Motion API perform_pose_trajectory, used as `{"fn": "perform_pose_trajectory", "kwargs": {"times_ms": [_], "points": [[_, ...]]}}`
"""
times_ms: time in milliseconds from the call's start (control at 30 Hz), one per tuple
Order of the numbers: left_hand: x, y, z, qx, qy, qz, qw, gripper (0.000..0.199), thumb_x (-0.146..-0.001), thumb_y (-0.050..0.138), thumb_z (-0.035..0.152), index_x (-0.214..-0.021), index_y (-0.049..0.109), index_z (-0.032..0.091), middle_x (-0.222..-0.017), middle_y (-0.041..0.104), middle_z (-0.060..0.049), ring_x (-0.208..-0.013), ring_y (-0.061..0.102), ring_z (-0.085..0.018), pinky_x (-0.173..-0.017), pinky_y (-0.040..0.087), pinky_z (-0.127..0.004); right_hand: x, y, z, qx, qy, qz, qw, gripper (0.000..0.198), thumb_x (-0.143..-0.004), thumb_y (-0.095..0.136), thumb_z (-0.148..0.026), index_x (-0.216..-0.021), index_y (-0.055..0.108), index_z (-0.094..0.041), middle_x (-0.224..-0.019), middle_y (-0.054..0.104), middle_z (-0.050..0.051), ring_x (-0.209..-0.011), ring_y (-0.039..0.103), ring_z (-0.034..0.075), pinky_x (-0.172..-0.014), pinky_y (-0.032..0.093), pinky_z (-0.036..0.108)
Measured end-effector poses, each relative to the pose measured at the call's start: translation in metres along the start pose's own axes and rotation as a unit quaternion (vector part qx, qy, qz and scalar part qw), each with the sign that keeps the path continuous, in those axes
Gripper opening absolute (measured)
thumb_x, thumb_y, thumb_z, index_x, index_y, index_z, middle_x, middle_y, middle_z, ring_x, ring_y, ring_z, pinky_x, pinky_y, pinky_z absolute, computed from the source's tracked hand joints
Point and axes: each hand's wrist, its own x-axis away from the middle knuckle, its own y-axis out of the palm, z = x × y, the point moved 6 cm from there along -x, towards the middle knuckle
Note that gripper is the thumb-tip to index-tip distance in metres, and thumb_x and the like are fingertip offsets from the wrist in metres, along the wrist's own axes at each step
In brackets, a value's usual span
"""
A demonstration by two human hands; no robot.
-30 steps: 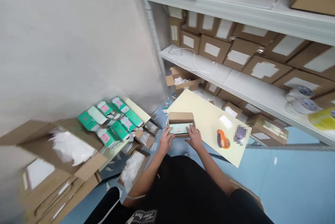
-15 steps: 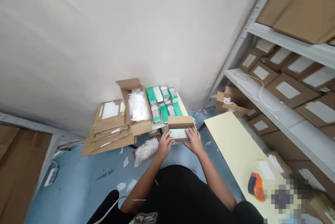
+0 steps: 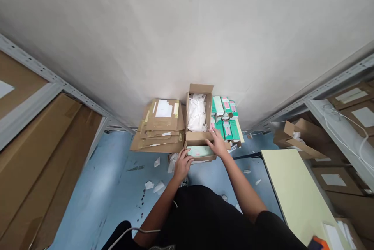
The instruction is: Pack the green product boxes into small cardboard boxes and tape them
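A small open cardboard box sits in front of my body with a pale green-and-white carton lying inside it. My left hand grips the box's left end, fingers over the rim by the carton. At the right end, my right hand has its fingers apart and reaches over the rim; I see nothing held in it. Just beyond its fingertips stand several green cartons with pink labels. Behind the small box is a larger open cardboard box filled with white packing material.
Flattened cardboard is stacked on the left. A pale yellow table stands to the right, with an orange object at its near end. Shelves of boxes flank the right. Paper scraps litter the blue floor.
The view has turned left. The small box now sits directly in front of the box of white packing material. My right hand has lifted off the carton and spread toward the green cartons.
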Motion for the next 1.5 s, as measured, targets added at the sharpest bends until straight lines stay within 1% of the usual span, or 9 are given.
{"fn": "perform_pose_trajectory", "kwargs": {"times_ms": [233,367,433,567,800,1067,1233,1367,1500], "points": [[-0.005,-0.016,-0.04,-0.007,-0.021,-0.019,1.0,0.022,-0.099,0.057,0.026,-0.098,0.079,0.026,-0.144,0.063,-0.005,-0.145,0.046,-0.03,-0.117,0.049,-0.048,-0.139,0.082,0.024,0.03,0.122,-0.113,0.986,0.075,-0.085,0.077,-0.033,-0.154,0.051,-0.023,-0.17,0.03,0.015,-0.139,0.056,0.034,-0.117,0.044,0.042],[-0.01,-0.015,-0.042,-0.002,-0.01,-0.036,0.999,0.022,-0.1,0.057,0.026,-0.099,0.079,0.026,-0.145,0.063,-0.004,-0.147,0.044,-0.03,-0.118,0.049,-0.048,-0.174,0.107,0.043,0.069,0.216,-0.155,0.962,0.084,-0.078,0.085,-0.026,-0.154,0.051,-0.02,-0.161,0.045,0.02,-0.124,0.067,0.033,-0.107,0.05,0.038],[-0.01,-0.014,-0.039,0.003,-0.006,-0.039,0.999,0.023,-0.1,0.057,0.025,-0.1,0.079,0.027,-0.145,0.062,-0.004,-0.147,0.044,-0.03,-0.118,0.048,-0.048,-0.177,0.114,0.043,0.09,0.214,-0.178,0.956,0.069,-0.08,0.082,-0.025,-0.146,0.06,-0.015,-0.146,0.059,0.022,-0.117,0.07,0.033,-0.101,0.051,0.037],[-0.009,-0.013,-0.033,0.015,-0.005,-0.036,0.999,0.023,-0.1,0.057,0.025,-0.099,0.079,0.026,-0.145,0.062,-0.004,-0.146,0.044,-0.031,-0.115,0.051,-0.049,-0.171,0.109,0.033,0.108,0.196,-0.159,0.962,0.03,-0.093,0.061,-0.018,-0.118,0.077,-0.014,-0.125,0.072,0.021,-0.111,0.071,0.029,-0.095,0.051,0.035],[-0.007,-0.011,-0.019,0.024,-0.006,-0.012,1.0,0.022,-0.1,0.057,0.025,-0.096,0.079,0.026,-0.141,0.064,-0.005,-0.144,0.047,-0.031,-0.115,0.051,-0.051,-0.159,0.048,0.003,0.073,0.101,-0.052,0.991,0.027,-0.094,0.056,-0.016,-0.104,0.081,-0.014,-0.11,0.077,0.016,-0.103,0.07,0.027,-0.094,0.051,0.032],[-0.01,-0.005,0.02,0.013,0.045,0.017,0.999,0.02,-0.099,0.059,0.023,-0.096,0.078,0.025,-0.138,0.066,-0.006,-0.141,0.049,-0.031,-0.114,0.051,-0.051,-0.049,-0.069,-0.012,-0.15,0.015,0.181,0.972,0.022,-0.097,0.06,-0.032,-0.096,0.079,-0.021,-0.097,0.077,0.009,-0.092,0.07,0.024,-0.085,0.057,0.036],[-0.018,0.017,0.066,0.003,0.078,0.023,0.997,0.02,-0.1,0.059,0.025,-0.096,0.078,0.026,-0.136,0.067,-0.007,-0.141,0.05,-0.032,-0.113,0.051,-0.051,0.05,-0.09,0.036,-0.27,0.112,0.205,0.934,0.026,-0.091,0.069,-0.045,-0.088,0.078,-0.02,-0.086,0.076,0.007,-0.077,0.069,0.021,-0.073,0.058,0.034],[-0.03,0.053,0.119,0.008,0.113,0.009,0.994,0.018,-0.099,0.06,0.028,-0.096,0.078,0.025,-0.135,0.067,-0.008,-0.14,0.051,-0.033,-0.114,0.049,-0.054,0.116,-0.099,0.085,-0.301,0.157,0.16,0.927,0.034,-0.083,0.075,-0.047,-0.102,0.079,-0.019,-0.118,0.076,0.015,-0.078,0.073,0.023,-0.075,0.063,0.039],[-0.037,0.102,0.178,0.021,0.15,-0.013,0.988,0.02,-0.1,0.06,0.03,-0.097,0.079,0.025,-0.135,0.067,-0.009,-0.139,0.052,-0.032,-0.116,0.047,-0.055,0.187,-0.148,0.137,-0.234,0.186,0.185,0.936,0.045,-0.082,0.076,-0.038,-0.125,0.075,-0.023,-0.151,0.059,0.015,-0.099,0.075,0.027,-0.084,0.065,0.043]]}}
